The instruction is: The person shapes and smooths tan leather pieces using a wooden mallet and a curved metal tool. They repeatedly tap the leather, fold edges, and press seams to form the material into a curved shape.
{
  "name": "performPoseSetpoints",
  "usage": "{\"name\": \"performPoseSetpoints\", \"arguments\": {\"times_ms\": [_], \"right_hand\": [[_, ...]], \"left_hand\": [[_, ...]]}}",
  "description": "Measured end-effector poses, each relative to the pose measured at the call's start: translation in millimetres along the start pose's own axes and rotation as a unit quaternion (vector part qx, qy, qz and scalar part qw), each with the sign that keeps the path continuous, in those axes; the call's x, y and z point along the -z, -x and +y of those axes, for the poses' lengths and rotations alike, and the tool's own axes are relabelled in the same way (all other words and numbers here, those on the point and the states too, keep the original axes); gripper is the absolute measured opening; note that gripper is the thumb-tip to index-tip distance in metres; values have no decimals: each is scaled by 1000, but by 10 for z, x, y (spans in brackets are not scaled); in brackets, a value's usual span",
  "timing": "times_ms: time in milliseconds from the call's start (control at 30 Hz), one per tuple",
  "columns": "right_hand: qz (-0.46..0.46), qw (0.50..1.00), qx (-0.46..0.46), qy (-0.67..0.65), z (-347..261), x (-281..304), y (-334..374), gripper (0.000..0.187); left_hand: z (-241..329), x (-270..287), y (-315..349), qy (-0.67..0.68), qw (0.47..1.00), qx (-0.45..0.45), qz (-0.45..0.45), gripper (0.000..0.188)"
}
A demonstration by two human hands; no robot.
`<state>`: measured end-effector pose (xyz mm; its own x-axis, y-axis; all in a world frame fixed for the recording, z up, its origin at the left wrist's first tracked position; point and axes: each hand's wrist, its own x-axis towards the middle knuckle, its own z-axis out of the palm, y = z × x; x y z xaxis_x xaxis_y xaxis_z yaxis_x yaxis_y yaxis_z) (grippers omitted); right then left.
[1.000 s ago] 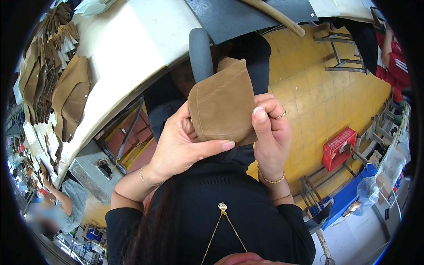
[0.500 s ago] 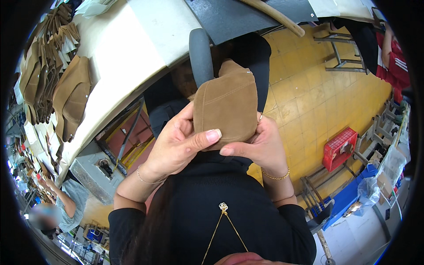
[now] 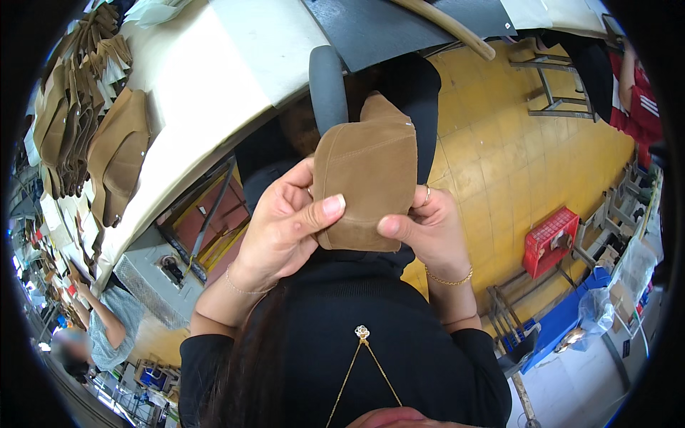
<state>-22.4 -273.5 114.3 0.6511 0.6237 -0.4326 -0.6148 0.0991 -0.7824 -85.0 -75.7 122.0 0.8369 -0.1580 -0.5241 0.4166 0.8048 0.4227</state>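
Note:
A brown suede shoe upper [image 3: 367, 167] with stitched seams is held up in front of my body, over my lap. My left hand [image 3: 285, 221] grips its left edge, thumb on the front face and fingers mostly hidden behind. On the other side my right hand [image 3: 432, 228] pinches the right edge, its thumb near the lower right corner. The lower edge hangs free between and below the thumbs. Just beyond the upper, a grey rounded post [image 3: 327, 89] rises by the table edge, not visibly touched by either hand.
On the white table [image 3: 207, 64], brown suede uppers [image 3: 120, 153] lie stacked at the left. A wooden handle [image 3: 449, 27] rests on a dark sheet [image 3: 399, 32]. A red crate [image 3: 551, 241] stands at the right; co-workers are at the far left and far right.
My thumbs have shifted apart, the right one moving rightward and up. More of the upper's lower edge now shows below them. Both hands keep their hold.

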Motion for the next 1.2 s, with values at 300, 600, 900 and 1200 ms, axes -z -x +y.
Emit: {"name": "performPoseSetpoints", "arguments": {"times_ms": [300, 600, 900, 1200], "right_hand": [[17, 997, 29, -69, 111, 26, -51, 32], [20, 993, -19, -118, 15, -79, -55, 35], [24, 991, -61, -114, 41, -157, 48, 30], [-78, 895, 245, 365, -514, 25, -131, 42]], "left_hand": [[111, -68, 23, -211, 977, 9, 2, 59], [321, 10, -16, -266, 959, 82, -42, 36], [491, 86, -62, -336, 925, 131, -118, 45], [841, 138, -488, -489, 784, 195, -329, 53]]}}
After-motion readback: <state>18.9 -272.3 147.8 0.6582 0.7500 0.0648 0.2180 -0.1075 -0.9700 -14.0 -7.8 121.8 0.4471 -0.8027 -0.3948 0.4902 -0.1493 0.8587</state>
